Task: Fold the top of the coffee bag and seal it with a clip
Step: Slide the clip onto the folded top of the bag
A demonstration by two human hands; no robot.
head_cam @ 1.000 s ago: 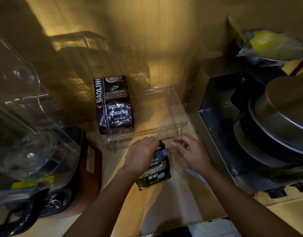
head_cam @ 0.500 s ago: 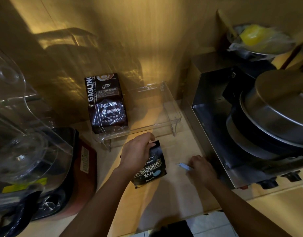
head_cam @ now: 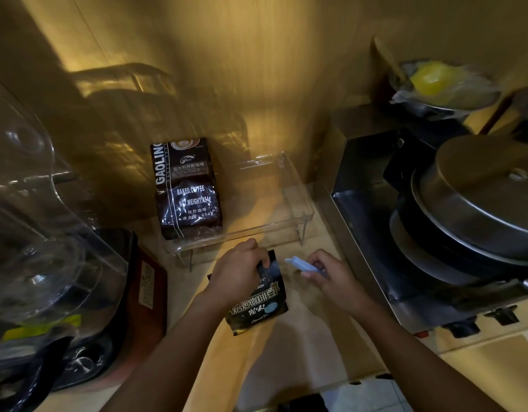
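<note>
Left hand point(head_cam: 237, 273) clamped on the folded top of the small black coffee bag point(head_cam: 261, 301), fingers curled over the fold and pinning it against the pouch, which lies on the wooden counter point(head_cam: 301, 346) near its front edge, its top towards the back wall. Right hand point(head_cam: 331, 278), closed on one end of the pale blue clip point(head_cam: 304, 265), holds it just beside the bag's top right corner, its free end pointing at the fold but not yet touching it. Half a second earlier this hand lay flat on the counter further right, at the clip, close to the steel appliance point(head_cam: 376, 203); a second ago both hands were at the fold. The change indicates that folding is complete and the clip is fetched: what remains, in all likelihood, is to slide the clip across the fold. Whether the clip's arms are parted cannot be told. Room for movement is modest: the clear tray point(head_cam: 298, 203) on wire legs stands just behind the hands, with a second coffee bag point(head_cam: 187, 188) upright at its left end; the appliance wall bounds the right, a dark red appliance point(head_cam: 149, 292) the left. The counter towards the front edge is open.
</note>
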